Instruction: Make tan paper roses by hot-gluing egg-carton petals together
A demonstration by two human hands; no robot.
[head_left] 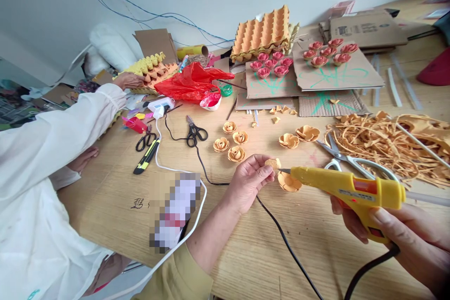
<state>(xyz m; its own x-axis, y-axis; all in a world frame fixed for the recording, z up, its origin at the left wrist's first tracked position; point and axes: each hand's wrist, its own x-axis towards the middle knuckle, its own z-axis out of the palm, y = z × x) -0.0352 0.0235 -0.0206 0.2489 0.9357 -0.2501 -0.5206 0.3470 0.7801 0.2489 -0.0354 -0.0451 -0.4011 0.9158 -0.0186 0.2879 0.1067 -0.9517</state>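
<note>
Pinched between the thumb and fingers of my left hand is a small orange egg-carton petal piece. My right hand grips a yellow glue gun, its nozzle pointing left and at or very near the piece; whether they touch I cannot tell. Just below the nozzle sits an orange petal cup, partly hidden by the gun. Two more open petal cups lie beyond it. Left of those stand several orange paper roses with curled centres.
Orange scraps and silver scissors lie at right. Pink flowers stand on cardboard sheets behind, near egg trays. Black scissors, a utility knife and cords are at left. Another person's hand touches a carton beside a red bag.
</note>
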